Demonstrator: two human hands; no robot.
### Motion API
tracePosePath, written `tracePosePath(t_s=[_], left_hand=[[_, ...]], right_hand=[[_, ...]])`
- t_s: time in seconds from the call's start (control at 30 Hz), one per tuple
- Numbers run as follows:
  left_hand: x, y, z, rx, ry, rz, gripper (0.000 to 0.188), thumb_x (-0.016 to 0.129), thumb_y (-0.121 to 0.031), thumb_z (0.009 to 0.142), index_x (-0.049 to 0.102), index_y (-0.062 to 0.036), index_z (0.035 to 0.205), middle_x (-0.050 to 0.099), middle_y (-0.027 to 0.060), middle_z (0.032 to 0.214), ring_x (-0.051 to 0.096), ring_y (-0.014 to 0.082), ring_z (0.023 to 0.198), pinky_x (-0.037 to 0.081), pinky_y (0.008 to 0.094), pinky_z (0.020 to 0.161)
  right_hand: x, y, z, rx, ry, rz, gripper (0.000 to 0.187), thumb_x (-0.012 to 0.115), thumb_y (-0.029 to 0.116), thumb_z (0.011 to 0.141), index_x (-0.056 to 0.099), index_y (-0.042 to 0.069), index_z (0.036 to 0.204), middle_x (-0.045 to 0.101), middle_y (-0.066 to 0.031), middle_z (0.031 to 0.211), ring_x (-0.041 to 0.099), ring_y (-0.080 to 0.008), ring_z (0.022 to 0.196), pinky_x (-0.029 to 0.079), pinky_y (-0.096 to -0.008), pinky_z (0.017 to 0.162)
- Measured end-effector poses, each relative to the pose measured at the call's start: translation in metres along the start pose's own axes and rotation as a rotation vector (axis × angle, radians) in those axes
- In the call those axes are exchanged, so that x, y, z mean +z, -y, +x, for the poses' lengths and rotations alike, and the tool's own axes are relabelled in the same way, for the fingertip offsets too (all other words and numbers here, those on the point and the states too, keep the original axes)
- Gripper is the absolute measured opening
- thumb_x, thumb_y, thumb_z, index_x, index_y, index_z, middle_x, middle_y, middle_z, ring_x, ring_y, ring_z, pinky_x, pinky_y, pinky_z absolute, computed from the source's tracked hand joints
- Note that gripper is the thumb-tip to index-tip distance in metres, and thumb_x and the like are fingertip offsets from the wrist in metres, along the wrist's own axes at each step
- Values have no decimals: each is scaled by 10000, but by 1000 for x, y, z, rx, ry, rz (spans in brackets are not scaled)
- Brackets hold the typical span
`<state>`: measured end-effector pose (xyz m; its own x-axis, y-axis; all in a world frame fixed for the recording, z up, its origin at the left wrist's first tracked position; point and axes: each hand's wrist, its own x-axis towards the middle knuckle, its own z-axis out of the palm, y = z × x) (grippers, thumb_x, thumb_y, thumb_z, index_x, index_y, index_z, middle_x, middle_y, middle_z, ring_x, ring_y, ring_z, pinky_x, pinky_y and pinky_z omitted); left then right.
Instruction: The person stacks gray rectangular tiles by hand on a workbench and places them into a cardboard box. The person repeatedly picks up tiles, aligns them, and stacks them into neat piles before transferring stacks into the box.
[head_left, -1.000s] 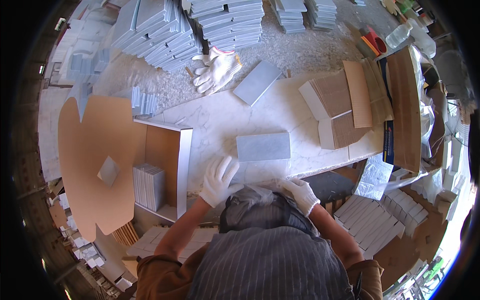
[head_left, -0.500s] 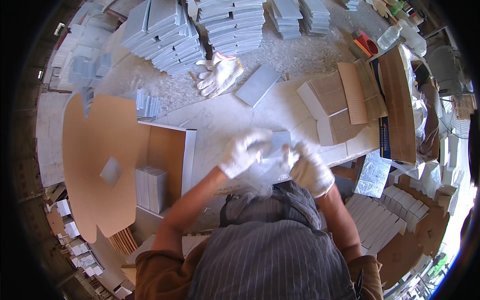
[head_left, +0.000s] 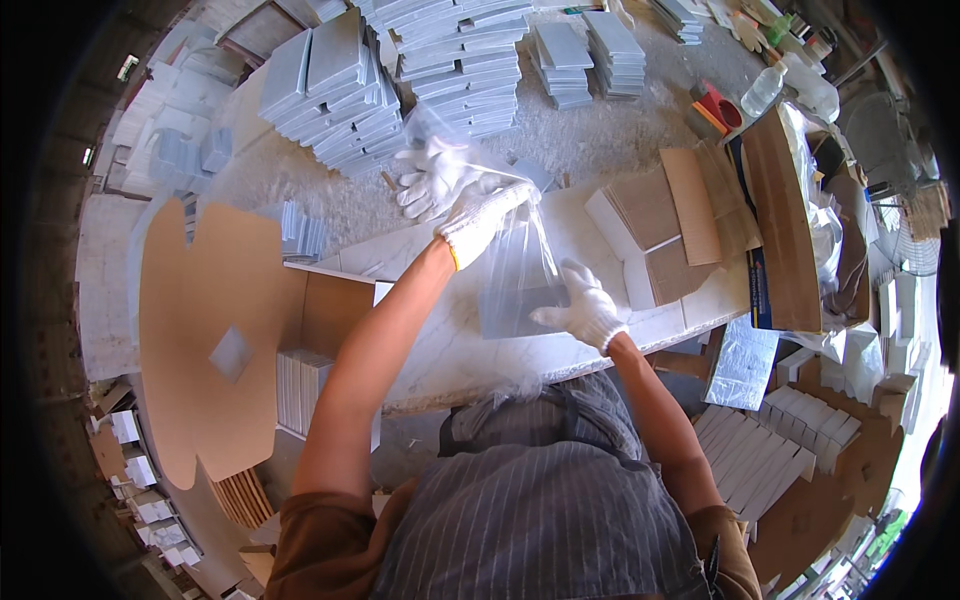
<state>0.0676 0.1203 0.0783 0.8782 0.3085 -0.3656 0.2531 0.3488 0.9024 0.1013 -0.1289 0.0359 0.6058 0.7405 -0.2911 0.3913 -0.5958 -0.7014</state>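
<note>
A clear plastic bag stretches over the white marble-look tabletop, its upper end raised. My left hand, in a white knit glove, is closed on the bag's upper part. Through the lower part of the film shows a flat greyish piece, too faint to name surely. My right hand, gloved likewise, lies beside the bag's lower right edge, thumb and fingers apart. Beyond my left hand rests a loose pair of white gloves, partly behind the film. A grey tile is mostly covered by my left hand and the bag.
Tall stacks of grey tiles stand at the back. Folded brown cardboard lies to the right, near a large open carton. On the left is an open cardboard box with stacked tiles. A tape dispenser sits far right.
My left hand has moved up and away, drawing the bag out long. My right hand has shifted left and slightly down, its fingers now spread. The head view has tilted slightly.
</note>
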Motion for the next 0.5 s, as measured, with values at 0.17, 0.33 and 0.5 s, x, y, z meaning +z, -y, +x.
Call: tracePosePath(t_s=[0.17,0.33,0.5], left_hand=[[-38,17,12,-13,-429,61,255,706,-277,974,683,-59,1104,726,51,1126,688,97,935,548,256,729],[-50,96,-57,-214,-327,815,596,715,-586,900,650,-84,1213,636,40,1074,589,171,956,502,367,847],[-8,84,-85,-332,-515,784,392,761,-408,827,735,-30,931,745,90,861,693,195,801,519,380,729]], right_hand=[[11,-15,29,211,-113,506,380,719,357,896,727,45,1112,740,-133,1108,681,-298,1046,511,-366,932],[23,-28,40,186,-143,459,381,634,382,951,720,48,1112,729,-183,1049,689,-335,974,514,-376,882],[15,-27,49,246,-104,376,413,630,416,941,726,58,1124,727,-189,1068,683,-362,1009,513,-401,900]])
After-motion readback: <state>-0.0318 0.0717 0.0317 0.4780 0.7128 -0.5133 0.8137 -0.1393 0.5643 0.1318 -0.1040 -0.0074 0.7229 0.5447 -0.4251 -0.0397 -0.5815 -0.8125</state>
